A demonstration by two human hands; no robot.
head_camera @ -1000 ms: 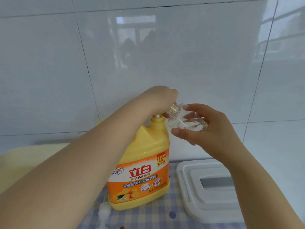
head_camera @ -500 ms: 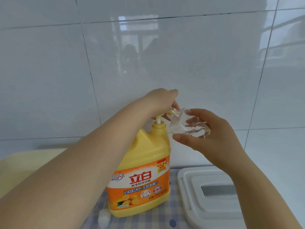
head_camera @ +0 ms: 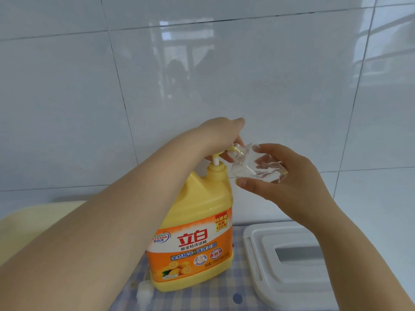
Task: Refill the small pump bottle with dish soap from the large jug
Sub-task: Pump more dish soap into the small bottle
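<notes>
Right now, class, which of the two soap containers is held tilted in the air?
The small clear bottle, tilted in the right hand; the yellow jug stands upright on the checked cloth.

A yellow dish soap jug (head_camera: 197, 223) with an orange label is stood upright on a checked cloth (head_camera: 226, 295), at about six o'clock in the view. Its pump head is covered by the left hand (head_camera: 221, 134), fingers curled downward over it. At three o'clock from the pump, a small clear bottle (head_camera: 256, 167) is held tilted by the right hand (head_camera: 289, 178), its threaded neck laid against the pump spout. A white lidded box (head_camera: 289, 263) is seen at five o'clock, and a small white cap (head_camera: 143, 292) at seven o'clock beside the jug's base.
</notes>
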